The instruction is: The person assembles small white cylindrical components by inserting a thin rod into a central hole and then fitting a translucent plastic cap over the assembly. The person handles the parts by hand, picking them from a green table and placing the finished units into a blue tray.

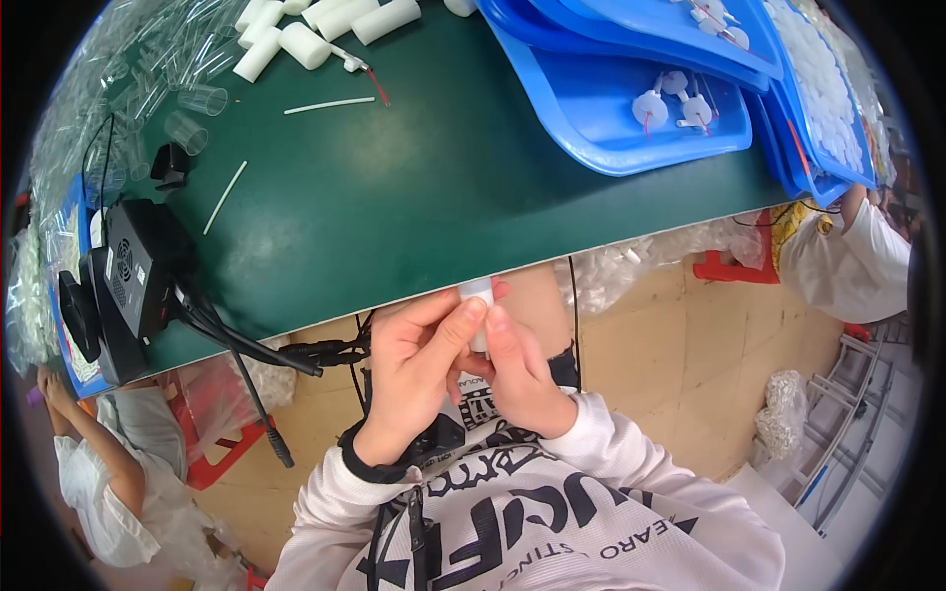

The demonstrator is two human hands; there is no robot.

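Note:
At the table's near edge, both my hands grip a small white plastic cylinder (477, 291). My left hand (414, 360) is closed, with its thumb pressed on the cylinder's side. From the other side my right hand (522, 379) pinches the same piece, its thumb beside the left thumb. My fingers cover most of the cylinder, so what lies inside or under it cannot be seen. A black band with a dark device is on my left wrist.
On the green table (384, 197) lie white foam-like cylinders (305, 44), clear tubes (204, 98) and thin white sticks (330, 105). Blue trays (631, 158) holding round white parts with red wires stand at far right. A black boxy device (138, 266) with cables stands left. Other people work on both sides.

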